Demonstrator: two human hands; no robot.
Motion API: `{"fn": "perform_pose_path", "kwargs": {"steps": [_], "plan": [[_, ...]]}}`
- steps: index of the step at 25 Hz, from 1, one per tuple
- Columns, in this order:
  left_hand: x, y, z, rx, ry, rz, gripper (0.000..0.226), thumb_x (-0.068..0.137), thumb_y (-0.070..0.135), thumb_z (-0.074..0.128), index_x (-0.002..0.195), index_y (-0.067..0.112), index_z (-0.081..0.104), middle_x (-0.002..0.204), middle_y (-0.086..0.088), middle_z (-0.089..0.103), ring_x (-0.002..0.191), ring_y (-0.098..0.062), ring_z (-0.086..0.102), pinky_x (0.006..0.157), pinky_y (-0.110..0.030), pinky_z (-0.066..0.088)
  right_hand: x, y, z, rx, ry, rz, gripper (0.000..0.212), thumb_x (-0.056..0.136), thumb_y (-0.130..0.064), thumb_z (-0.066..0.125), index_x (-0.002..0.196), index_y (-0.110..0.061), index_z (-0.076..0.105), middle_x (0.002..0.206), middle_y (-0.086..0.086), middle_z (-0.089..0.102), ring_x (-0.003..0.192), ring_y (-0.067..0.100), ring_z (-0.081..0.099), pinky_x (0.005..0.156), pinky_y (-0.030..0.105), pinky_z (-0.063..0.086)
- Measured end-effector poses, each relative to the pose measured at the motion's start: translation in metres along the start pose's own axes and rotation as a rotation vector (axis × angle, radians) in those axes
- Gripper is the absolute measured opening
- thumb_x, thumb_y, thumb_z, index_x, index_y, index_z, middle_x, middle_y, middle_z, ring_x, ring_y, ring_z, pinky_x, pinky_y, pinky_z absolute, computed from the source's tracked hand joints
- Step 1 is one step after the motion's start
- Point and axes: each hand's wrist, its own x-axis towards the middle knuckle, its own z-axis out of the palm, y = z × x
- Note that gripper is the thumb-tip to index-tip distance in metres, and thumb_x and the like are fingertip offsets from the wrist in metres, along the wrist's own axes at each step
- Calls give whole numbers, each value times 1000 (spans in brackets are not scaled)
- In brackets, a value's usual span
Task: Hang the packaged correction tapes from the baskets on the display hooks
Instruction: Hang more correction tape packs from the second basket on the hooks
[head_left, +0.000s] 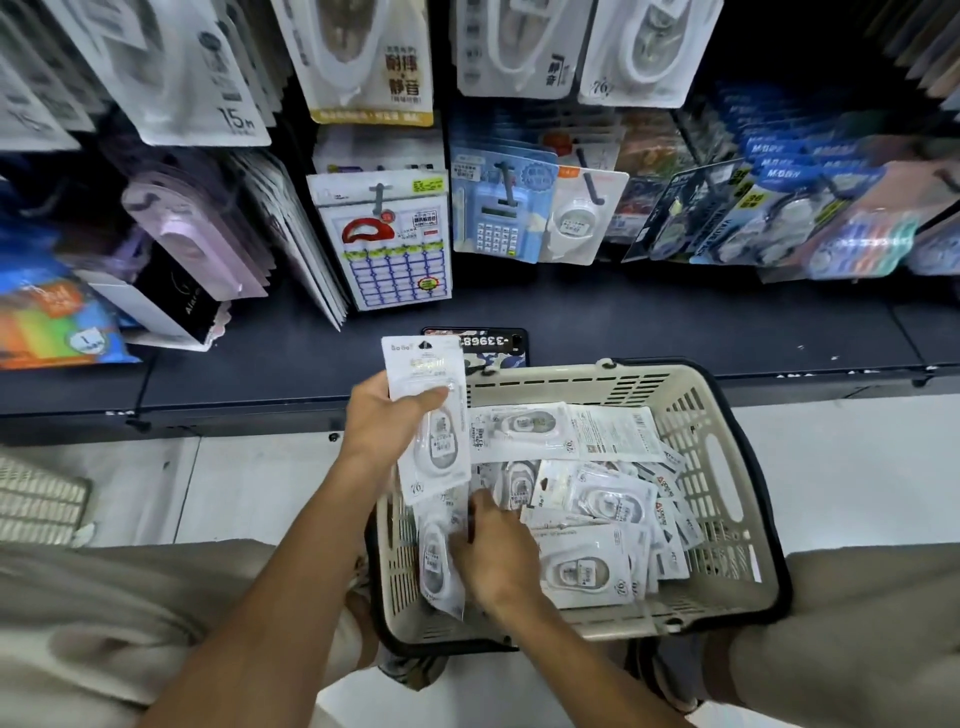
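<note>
A beige plastic basket stands on the floor between my knees, filled with several white packaged correction tapes. My left hand holds a small stack of these packs upright over the basket's left rim, thumb across the front. My right hand reaches into the basket's left side and grips another pack by its edge. Display hooks with hanging goods fill the rack above; white correction tape packs hang at the top.
A dark shelf base runs beneath the hooks, with a phone lying on it behind the basket. A second basket's corner shows at left. Calculator packs and label sheets hang at mid height.
</note>
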Motion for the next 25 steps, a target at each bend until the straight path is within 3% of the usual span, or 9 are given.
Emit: {"fn": "perform_pose_path", "kwargs": {"steps": [4, 7, 9, 12, 15, 17, 19, 22, 25], "plan": [[4, 5, -4, -102, 91, 22, 23, 89, 4, 75, 99, 25, 72, 84, 16, 79, 68, 2, 74, 51, -14, 53, 6, 4, -19, 398, 73, 125, 21, 96, -6, 57, 112, -19, 55, 88, -5, 67, 77, 17, 67, 61, 21, 56], [8, 11, -9, -139, 116, 35, 27, 91, 5, 71, 108, 26, 67, 82, 18, 76, 66, 4, 72, 48, -15, 53, 30, 35, -89, 948, 245, 298, 18, 95, 5, 56, 98, -12, 63, 88, 3, 71, 76, 22, 67, 52, 22, 54], [7, 10, -7, -80, 47, 27, 25, 92, 7, 71, 106, 28, 68, 84, 18, 78, 72, 1, 74, 49, -13, 52, 33, 48, -133, 1195, 171, 206, 19, 93, 5, 57, 95, -10, 69, 83, 6, 73, 65, 20, 61, 47, 26, 45], [-3, 7, 8, -96, -202, -141, 18, 96, 31, 69, 112, 24, 73, 112, -3, 79, 89, -14, 78, 69, -28, 59, 34, 25, -134, 1038, -3, 34, 19, 93, 4, 59, 100, -10, 70, 81, 9, 71, 56, 19, 62, 44, 29, 46], [-13, 3, 12, -209, -404, -322, 64, 80, 59, 69, 128, 16, 68, 119, -13, 76, 104, -30, 75, 85, -41, 59, 39, -13, -103, 936, 102, 8, 11, 92, -1, 66, 98, -11, 68, 72, 1, 68, 54, 13, 63, 45, 23, 48], [-11, -1, 7, -108, -301, -231, 59, 70, 33, 87, 124, 18, 68, 114, -10, 78, 93, -25, 78, 71, -35, 62, 40, -15, -87, 1062, 153, 82, 2, 96, -13, 65, 97, -12, 67, 73, -1, 68, 57, 10, 62, 50, 23, 49], [-7, -3, 1, -40, -140, -164, 47, 73, 14, 90, 114, 19, 68, 106, -6, 80, 84, -19, 79, 61, -27, 60, 32, 1, -66, 992, 107, 262, 13, 101, -24, 59, 97, -13, 64, 86, 2, 71, 62, 14, 63, 56, 28, 52], [5, -3, -9, -6, 70, -38, 48, 75, 11, 90, 110, 22, 59, 100, 7, 75, 84, -7, 72, 67, -23, 56, 13, 17, -15, 403, -138, 228, 11, 97, -26, 63, 100, -17, 57, 105, 0, 70, 82, 18, 67, 74, 36, 57], [8, -4, -12, -19, 111, 38, 46, 74, 18, 91, 102, 34, 58, 98, 15, 73, 87, 0, 69, 70, -23, 52, 13, 19, 9, 274, -29, 172, 14, 95, -31, 63, 97, -19, 55, 91, -2, 67, 85, 20, 64, 77, 32, 53]]}}
